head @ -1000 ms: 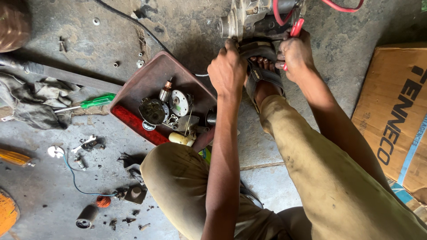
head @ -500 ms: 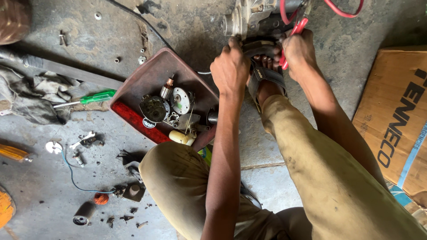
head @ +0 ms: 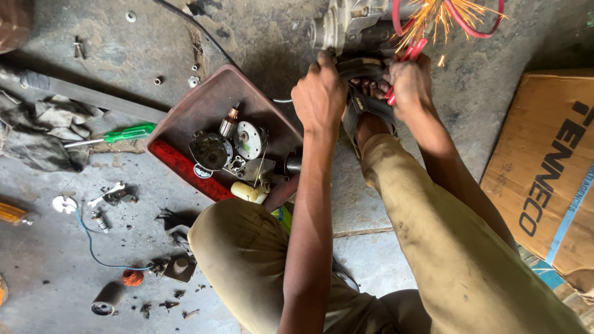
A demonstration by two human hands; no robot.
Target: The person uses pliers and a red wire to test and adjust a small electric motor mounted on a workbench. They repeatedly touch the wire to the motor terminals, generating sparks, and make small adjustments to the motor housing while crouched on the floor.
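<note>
A grimy grey metal starter motor (head: 352, 25) lies on its side just beyond the dark sandal (head: 365, 93), with red cables (head: 408, 46) sparking orange at its right end.

A stained concrete floor (head: 433, 204) is carrying a dark red tray (head: 204, 111), a green-handled screwdriver (head: 127, 133), rags (head: 43, 133), a cardboard box (head: 544, 179) and scattered small parts (head: 117, 198).
</note>
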